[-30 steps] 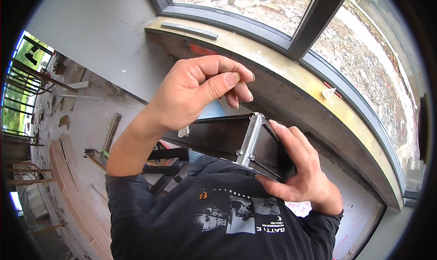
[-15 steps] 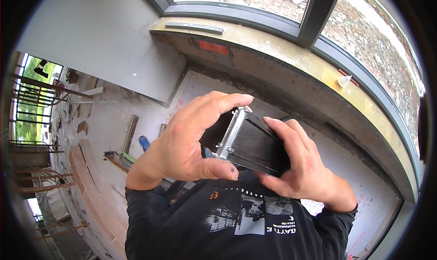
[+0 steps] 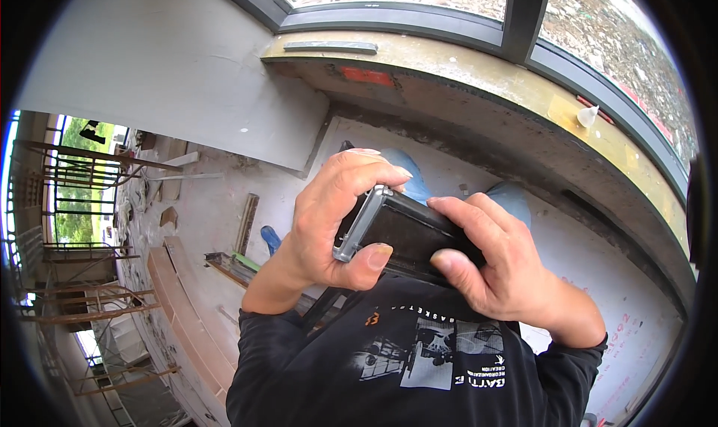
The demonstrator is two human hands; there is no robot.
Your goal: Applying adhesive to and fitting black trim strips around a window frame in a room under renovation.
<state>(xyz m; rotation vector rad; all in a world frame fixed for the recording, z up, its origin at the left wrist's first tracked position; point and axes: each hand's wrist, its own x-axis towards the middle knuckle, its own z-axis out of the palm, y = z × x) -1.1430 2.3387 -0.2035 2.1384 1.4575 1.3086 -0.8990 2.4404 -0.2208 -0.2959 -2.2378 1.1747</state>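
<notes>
Both hands hold a black box-shaped case (image 3: 411, 236) in front of my chest. Along its left end runs a silver metal frame (image 3: 363, 225) with rounded corners. My left hand (image 3: 321, 217) is closed round that end, fingers over the far edge and thumb at the near corner. The opposite end sits in my right hand (image 3: 505, 266), its fingers along the far edge and its thumb lying on the dark face. My palms hide parts of both ends, and the exact kind of case cannot be made out.
Beyond my hands is a window ledge (image 3: 449, 68) carrying a grey metal strip (image 3: 329, 47) and a small white nozzle-shaped piece (image 3: 587, 116). Brown planks (image 3: 183, 315) lie on the floor at left, near a blue object (image 3: 271, 240). A pale panel (image 3: 187, 75) stands upper left.
My right thumb has moved from the case's near edge onto its dark face. The case has tilted, showing its framed end at a different angle. The whole view has shifted slightly.
</notes>
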